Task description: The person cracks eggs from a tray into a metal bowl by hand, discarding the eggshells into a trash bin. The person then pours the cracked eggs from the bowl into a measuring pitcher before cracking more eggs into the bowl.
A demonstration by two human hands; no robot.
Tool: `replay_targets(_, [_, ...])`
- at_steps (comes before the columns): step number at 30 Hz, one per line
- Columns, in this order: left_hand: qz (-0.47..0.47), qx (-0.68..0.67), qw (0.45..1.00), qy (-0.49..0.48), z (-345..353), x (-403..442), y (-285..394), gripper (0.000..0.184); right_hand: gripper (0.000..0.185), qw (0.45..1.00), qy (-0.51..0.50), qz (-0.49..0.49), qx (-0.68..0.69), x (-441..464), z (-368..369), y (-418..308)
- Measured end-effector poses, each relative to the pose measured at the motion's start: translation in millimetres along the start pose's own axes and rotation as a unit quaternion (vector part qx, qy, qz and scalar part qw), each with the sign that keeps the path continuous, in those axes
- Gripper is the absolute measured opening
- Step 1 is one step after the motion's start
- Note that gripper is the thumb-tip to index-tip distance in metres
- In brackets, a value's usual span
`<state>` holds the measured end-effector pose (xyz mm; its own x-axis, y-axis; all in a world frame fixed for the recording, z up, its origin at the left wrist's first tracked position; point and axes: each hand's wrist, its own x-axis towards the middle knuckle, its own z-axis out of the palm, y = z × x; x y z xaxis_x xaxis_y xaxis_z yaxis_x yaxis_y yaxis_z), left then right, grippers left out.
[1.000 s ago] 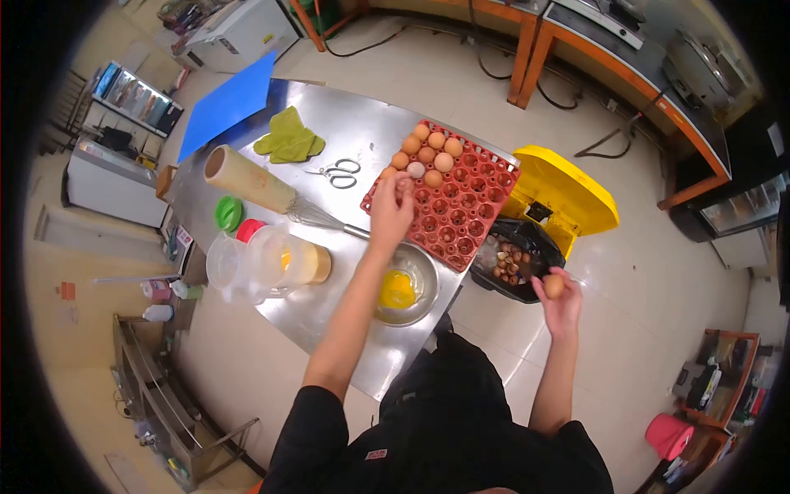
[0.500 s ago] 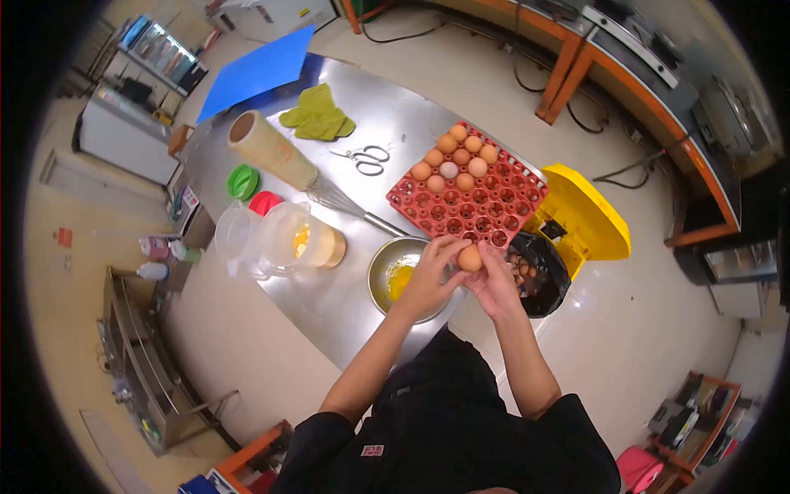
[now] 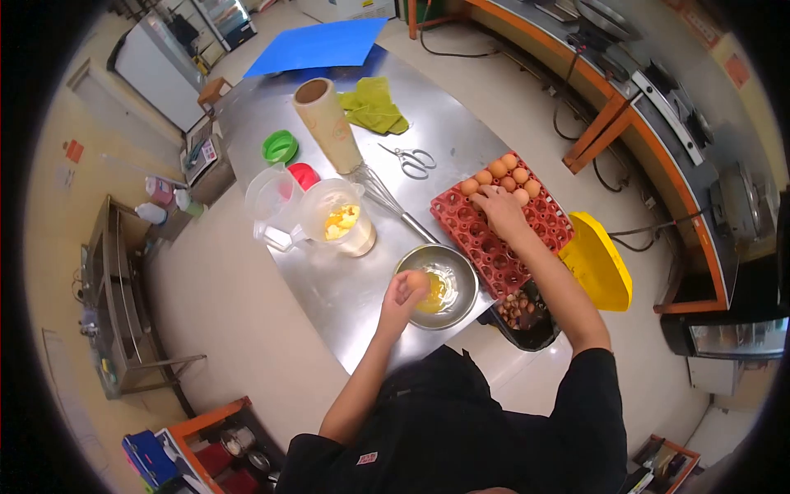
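My left hand (image 3: 400, 301) holds a brown egg (image 3: 417, 281) at the left rim of a metal bowl (image 3: 468, 284), which has yellow egg in it. My right hand (image 3: 500, 211) reaches over the red egg tray (image 3: 555, 216), its fingertips down among the brown eggs (image 3: 508, 161); whether they grip one is hidden. Left of the bowl lies a whisk (image 3: 395, 206). Beside it stands a clear jug (image 3: 362, 239) with yellow and pale contents. Eggshells (image 3: 515, 311) lie in a black-lined bin below the tray, with its yellow lid (image 3: 605, 263) raised.
Scissors (image 3: 413, 162), a green cloth (image 3: 374, 105), a large film roll (image 3: 329, 123), a green lid (image 3: 280, 147), a red lid (image 3: 304, 175) and a blue sheet (image 3: 317, 48) are on the steel table (image 3: 309, 288). An orange-framed counter (image 3: 625, 123) stands at the right.
Both hands were together around an egg near the tray's lower edge. Now they are apart, the left by the bowl with an egg, the right over the tray. The view has turned.
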<state>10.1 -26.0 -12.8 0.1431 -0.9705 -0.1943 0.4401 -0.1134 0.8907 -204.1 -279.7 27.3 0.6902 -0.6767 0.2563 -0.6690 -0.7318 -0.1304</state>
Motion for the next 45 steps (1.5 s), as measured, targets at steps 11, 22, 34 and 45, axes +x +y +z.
replay_targets(11, [-0.102,-0.145,0.984,0.025,-25,-10,-11,0.046,0.044,0.976,0.046,0.064,0.202,-16,-18,-13])
replay_targets(22, [-0.051,0.146,0.988,-0.019,-12,-5,11,0.033,0.031,0.558,-0.005,0.43,0.709,-102,21,-138])
replay_targets(34, [-0.004,0.28,0.96,0.006,-6,8,-14,0.04,0.026,0.689,0.059,0.394,0.606,-101,40,-170])
replay_targets(45, [-0.024,0.345,0.938,-0.036,-5,5,-11,0.044,0.025,0.767,0.018,0.36,0.531,-103,55,-181])
